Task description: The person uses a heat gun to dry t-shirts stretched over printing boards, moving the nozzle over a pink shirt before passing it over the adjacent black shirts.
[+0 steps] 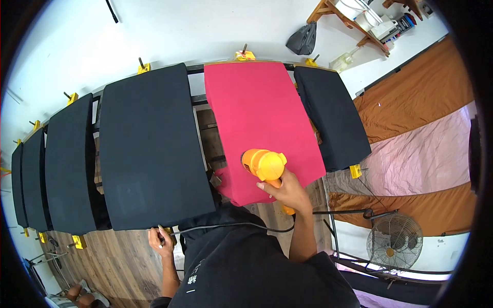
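Black fabric shirt (257, 267) with small white lettering, on the person's own body, lies nearest the head camera, just in front of a bright red cloth panel (257, 113), a broad, flat rectangle. Over the front part of the red panel is an orange-and-yellow plastic pistol-shaped tool (269, 165); whether it touches the cloth I cannot tell. The right grip (289, 194) is wrapped around the tool's handle, thumb along the near side. A thin black flexible cord (231, 224) runs along the front of the red panel and off to its left, where the left grip (162, 242) has its fingers curled loosely about it. Red cloth bunches at the red panel's left front corner.

Directly left of the red panel is a wide black cloth-covered panel (149, 149); just right of it, a narrower black cloth-covered panel (331, 115). Behind the red panel sits a small yellow clamp (245, 55). Well to its front right stands a round grey wire-caged fan (394, 241).
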Tool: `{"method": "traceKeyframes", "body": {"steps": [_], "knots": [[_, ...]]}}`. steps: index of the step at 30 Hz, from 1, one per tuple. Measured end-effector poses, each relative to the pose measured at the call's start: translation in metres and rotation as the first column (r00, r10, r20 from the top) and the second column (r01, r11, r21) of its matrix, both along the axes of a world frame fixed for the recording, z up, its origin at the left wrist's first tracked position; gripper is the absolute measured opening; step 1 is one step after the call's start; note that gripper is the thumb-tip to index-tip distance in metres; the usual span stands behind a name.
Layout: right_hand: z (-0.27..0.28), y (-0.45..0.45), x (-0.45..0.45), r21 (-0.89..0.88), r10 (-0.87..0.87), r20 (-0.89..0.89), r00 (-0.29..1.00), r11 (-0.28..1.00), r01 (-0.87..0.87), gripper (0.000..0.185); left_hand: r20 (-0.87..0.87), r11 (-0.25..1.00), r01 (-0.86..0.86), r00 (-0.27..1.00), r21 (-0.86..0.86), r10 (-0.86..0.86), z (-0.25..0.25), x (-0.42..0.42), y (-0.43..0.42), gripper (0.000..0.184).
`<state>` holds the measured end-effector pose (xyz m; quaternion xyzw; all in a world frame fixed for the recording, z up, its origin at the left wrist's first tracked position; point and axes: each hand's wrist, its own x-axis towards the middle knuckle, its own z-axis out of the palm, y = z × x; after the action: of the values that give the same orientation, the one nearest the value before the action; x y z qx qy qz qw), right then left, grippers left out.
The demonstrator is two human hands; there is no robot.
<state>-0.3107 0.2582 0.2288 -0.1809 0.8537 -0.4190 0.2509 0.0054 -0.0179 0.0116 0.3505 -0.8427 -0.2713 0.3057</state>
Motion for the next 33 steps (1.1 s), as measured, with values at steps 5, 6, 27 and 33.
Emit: {"method": "traceKeyframes", "body": {"steps": [5, 6, 27, 33], "knots": [[-0.002, 0.010, 0.012, -0.019, 0.000, 0.064, 0.998, 1.000, 0.001, 0.051, -0.019, 1.000, 0.017, 1.000, -0.003, -0.017, 0.004, -0.003, 0.000, 0.030], [-0.002, 0.010, 0.014, -0.013, 0.004, 0.022, 1.000, 1.000, -0.003, 0.050, -0.013, 1.000, 0.014, 1.000, -0.001, -0.014, 0.004, -0.002, 0.000, 0.030], [-0.004, 0.037, 0.048, -0.056, 0.006, 0.021, 1.000, 0.998, -0.005, 0.048, -0.027, 1.000, 0.024, 0.999, 0.012, -0.024, 0.009, -0.005, 0.001, 0.032], [-0.012, 0.033, 0.040, -0.058, 0.010, 0.063, 0.998, 0.998, -0.006, 0.052, -0.026, 0.999, 0.032, 0.999, -0.002, -0.032, 0.010, -0.005, 0.001, 0.032]]}}
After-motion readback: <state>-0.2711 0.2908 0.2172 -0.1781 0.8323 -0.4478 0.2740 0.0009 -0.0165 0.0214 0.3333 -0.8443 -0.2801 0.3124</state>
